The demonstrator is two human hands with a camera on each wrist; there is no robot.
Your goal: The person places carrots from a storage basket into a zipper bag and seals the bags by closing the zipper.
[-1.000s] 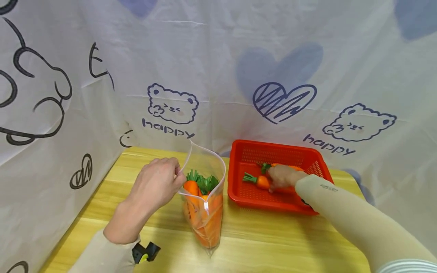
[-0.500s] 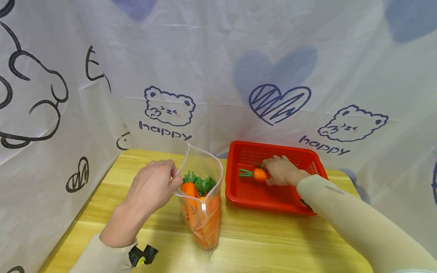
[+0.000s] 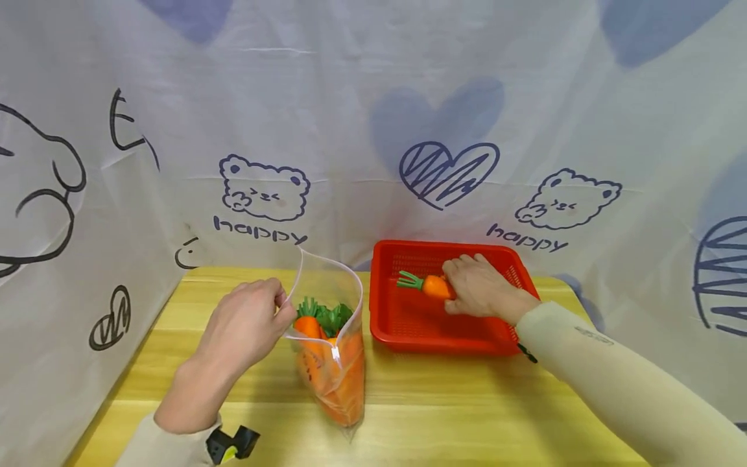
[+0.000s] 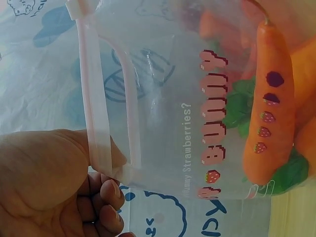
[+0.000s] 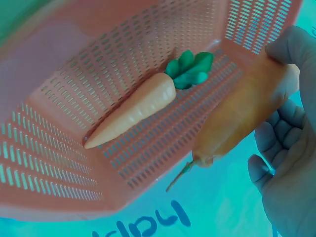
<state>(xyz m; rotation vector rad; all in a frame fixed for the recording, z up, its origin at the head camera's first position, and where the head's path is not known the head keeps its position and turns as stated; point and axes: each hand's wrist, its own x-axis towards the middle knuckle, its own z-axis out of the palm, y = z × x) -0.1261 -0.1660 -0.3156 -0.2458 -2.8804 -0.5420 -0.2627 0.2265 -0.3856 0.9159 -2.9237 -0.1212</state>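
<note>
My left hand (image 3: 242, 327) pinches the rim of a clear zip bag (image 4: 158, 133) between thumb and fingers, and the bag's mouth stands open. Inside it are several orange carrots (image 4: 271, 108) with green tops. A white slider (image 3: 335, 353) sits at the near corner of the zip. My right hand (image 3: 481, 285) grips a carrot (image 5: 242, 111) over the red basket, its green stems (image 3: 410, 280) pointing left in the head view. Another carrot (image 5: 136, 109) with leafy green top lies in the basket; my right hand hides it in the head view.
The red perforated basket (image 3: 446, 344) stands on the wooden table (image 3: 420, 415), right of the bag. White printed cloth (image 3: 344, 130) hangs behind the table and along its left side.
My right hand has taken hold of the carrot with green stems and raised it slightly. The left hand still holds the bag's rim. The head view has shifted to the right.
</note>
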